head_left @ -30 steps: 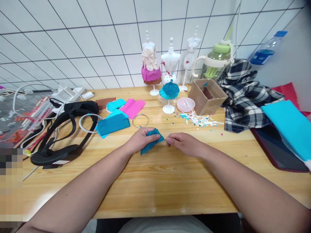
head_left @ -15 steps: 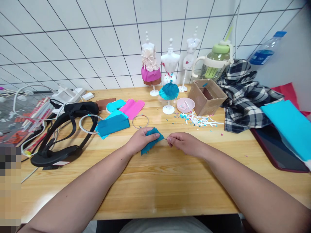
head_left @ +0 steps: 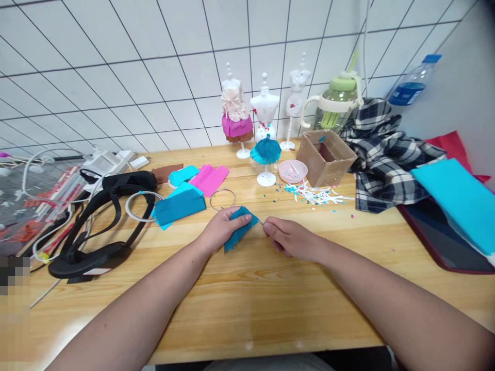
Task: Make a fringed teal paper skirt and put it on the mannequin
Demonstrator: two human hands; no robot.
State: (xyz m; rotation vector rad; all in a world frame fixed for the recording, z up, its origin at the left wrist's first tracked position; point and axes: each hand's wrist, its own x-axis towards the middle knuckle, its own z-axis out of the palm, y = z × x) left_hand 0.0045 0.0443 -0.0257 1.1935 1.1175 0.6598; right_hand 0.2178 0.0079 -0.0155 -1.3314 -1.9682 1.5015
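My left hand pinches a piece of teal crepe paper with a ragged lower edge, its thumb flat on top. To its right, my right hand is closed on a thin metal wire, whose far end meets the paper's right edge. Whether it is a wire or a needle is hard to tell. Just beyond my left hand lies a thin wire ring. Behind it, a small white dress form carries a gathered teal paper skirt low on its stand.
Folded teal paper, pink paper and a white ring lie left, near a black headset. Beyond my right hand are paper scraps, a pink dish, a cardboard box and a plaid cloth.
The view has tilted slightly upward and shifted right. My right hand has turned a little, with its fingers curled under, and the wire still touches the paper. My left hand keeps its hold.
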